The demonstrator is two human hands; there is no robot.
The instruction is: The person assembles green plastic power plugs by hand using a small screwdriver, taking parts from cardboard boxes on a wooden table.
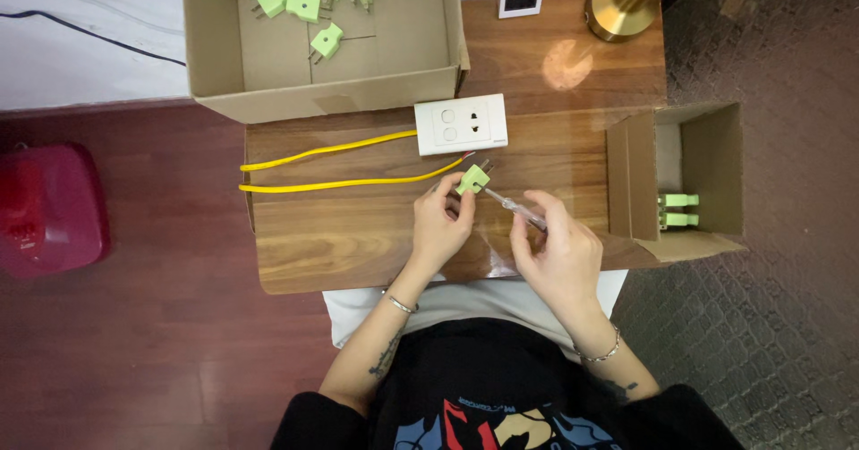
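Fingers of the left hand (440, 222) pinch a green plug (473, 179) above the wooden table (358, 235), prongs aimed up-right toward the white socket (461, 123). Right hand (559, 253) grips a screwdriver (514, 206), its shaft slanting up-left into the plug.

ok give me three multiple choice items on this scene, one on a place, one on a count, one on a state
1. Where is the white socket?
A. in the right box
B. on the table by the big box
C. on the floor

2. How many yellow wires lie on the table?
A. one
B. two
C. four

3. What does the left hand hold?
A. a green plug
B. nothing
C. a lamp

Answers:
1 B, it lies just below the big box.
2 B, two strands run left.
3 A, fingers pinch it; the right hand holds a screwdriver.
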